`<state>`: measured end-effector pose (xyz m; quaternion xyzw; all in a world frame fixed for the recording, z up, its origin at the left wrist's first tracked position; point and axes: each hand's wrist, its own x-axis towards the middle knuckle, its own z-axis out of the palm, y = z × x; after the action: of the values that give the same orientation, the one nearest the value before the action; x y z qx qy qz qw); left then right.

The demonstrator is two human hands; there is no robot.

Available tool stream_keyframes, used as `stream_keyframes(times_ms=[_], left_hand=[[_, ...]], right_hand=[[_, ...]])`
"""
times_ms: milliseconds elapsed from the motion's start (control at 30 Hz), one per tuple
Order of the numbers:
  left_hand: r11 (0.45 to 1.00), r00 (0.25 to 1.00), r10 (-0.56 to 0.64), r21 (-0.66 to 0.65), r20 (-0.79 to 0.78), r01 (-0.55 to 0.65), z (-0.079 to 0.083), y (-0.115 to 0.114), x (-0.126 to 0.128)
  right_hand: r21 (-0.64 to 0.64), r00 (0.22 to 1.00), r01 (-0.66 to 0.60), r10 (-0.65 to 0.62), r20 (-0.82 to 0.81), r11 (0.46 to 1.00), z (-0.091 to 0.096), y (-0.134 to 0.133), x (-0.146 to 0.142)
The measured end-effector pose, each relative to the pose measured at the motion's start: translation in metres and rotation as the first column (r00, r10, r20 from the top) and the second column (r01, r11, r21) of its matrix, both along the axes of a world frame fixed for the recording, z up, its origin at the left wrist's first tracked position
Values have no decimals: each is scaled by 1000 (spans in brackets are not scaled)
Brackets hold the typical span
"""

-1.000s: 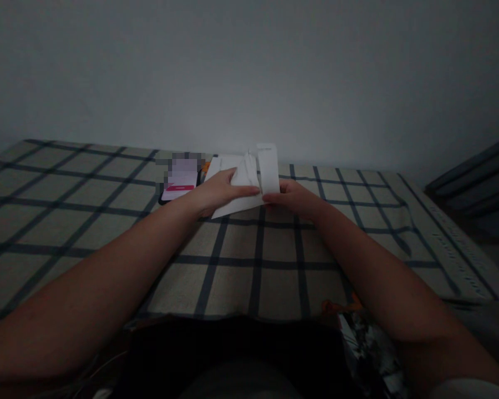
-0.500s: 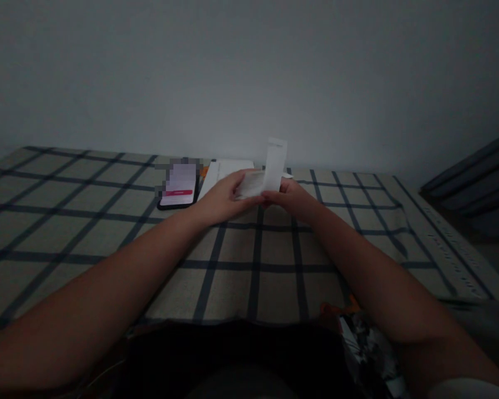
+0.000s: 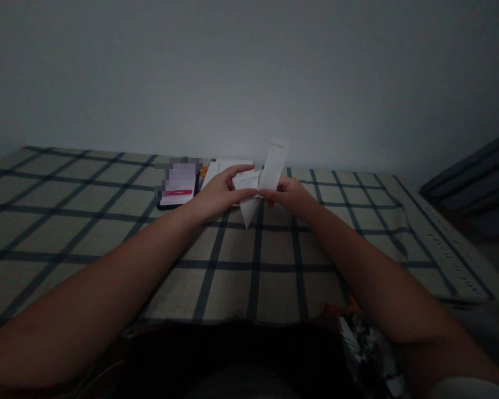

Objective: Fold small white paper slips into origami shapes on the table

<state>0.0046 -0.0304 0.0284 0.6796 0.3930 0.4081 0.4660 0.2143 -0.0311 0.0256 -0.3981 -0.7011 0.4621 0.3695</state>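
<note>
A folded white paper [image 3: 274,166] with faint print is held up between my two hands over the checked cloth. One strip of it stands upright, and a pointed corner hangs below the thumbs. My left hand [image 3: 222,191] grips its left part, thumb along the near side and fingers curved over the far side. My right hand [image 3: 289,193] pinches the paper at the base of the upright strip. The thumb tips nearly meet in the middle. Some fingertips are hidden behind the paper.
A phone [image 3: 178,185] with a lit screen lies left of my hands. Behind my left hand is a flat white box or booklet [image 3: 233,164]. The checked cloth [image 3: 274,288] covers the surface up to a grey wall [image 3: 249,72]. A patterned item [image 3: 370,349] sits near my right forearm.
The paper has turned in my hands, and a pointed corner now shows below the thumbs. My left fingers have lifted and spread slightly. The upright strip leans a little more to the right.
</note>
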Motion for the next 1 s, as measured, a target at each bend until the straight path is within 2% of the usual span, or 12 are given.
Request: stream_keyframes(times_ms=[100, 333, 567, 733, 1000], left_hand=[[996, 999, -3, -84, 49, 7, -2, 3, 0], [971, 999, 35, -236, 4, -33, 4, 0, 1], [954, 997, 61, -290, -48, -72, 11, -6, 2], [954, 995, 74, -285, -68, -91, 9, -4, 2], [978, 964, 132, -128, -229, -165, 5, -2, -2]], right_hand=[[26, 999, 0, -1, 39, 1000, 1, -1, -1], [80, 990, 41, -51, 133, 996, 4, -2, -1], [99, 988, 17, -32, 148, 995, 1, 0, -2], [137, 991, 12, -30, 132, 991, 1, 0, -2], [150, 986, -11, -14, 167, 989, -2, 2, -3]])
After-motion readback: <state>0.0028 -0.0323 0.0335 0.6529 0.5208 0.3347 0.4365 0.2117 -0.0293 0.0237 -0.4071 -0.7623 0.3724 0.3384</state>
